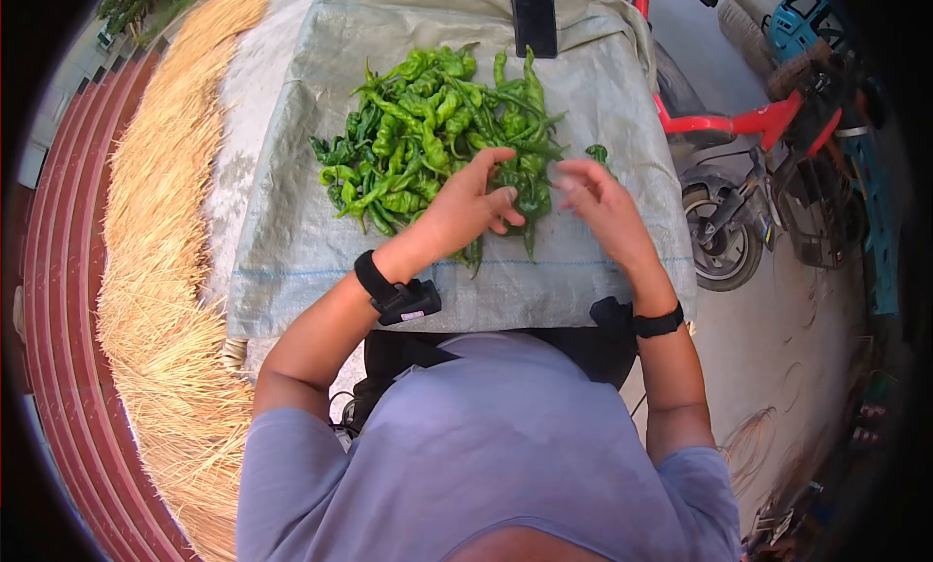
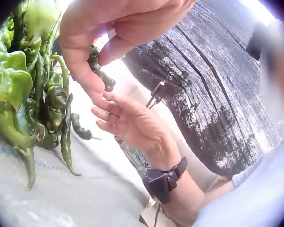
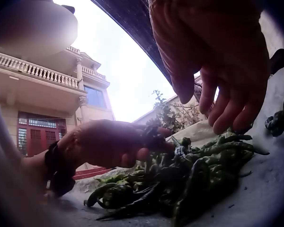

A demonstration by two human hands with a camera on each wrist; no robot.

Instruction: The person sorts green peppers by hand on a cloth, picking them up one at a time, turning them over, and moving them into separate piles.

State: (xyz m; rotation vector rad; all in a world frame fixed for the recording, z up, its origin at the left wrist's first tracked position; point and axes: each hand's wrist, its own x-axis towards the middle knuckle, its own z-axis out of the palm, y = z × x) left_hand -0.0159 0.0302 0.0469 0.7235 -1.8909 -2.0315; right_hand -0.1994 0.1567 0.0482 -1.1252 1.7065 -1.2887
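Observation:
A heap of twisted green peppers point(image 1: 428, 124) lies on a pale woven sheet point(image 1: 321, 299). Over the heap's right side, my left hand point(image 1: 462, 202) pinches a dark green pepper point(image 2: 102, 73) between thumb and fingers; the fingers partly hide it. Facing it from the right is my right hand point(image 1: 607, 207), its fingers loosely bent with nothing between them. In the left wrist view the right hand's fingertips point(image 2: 104, 116) come close below the left fingers. One lone dark pepper point(image 1: 597, 154) lies on the sheet just beyond the right hand.
A black phone point(image 1: 535, 17) lies at the sheet's far edge. To the right stands a red two-wheeler point(image 1: 748, 124) with its wheel near the sheet. Straw point(image 1: 165, 222) is spread on the left beside reddish steps point(image 1: 68, 270).

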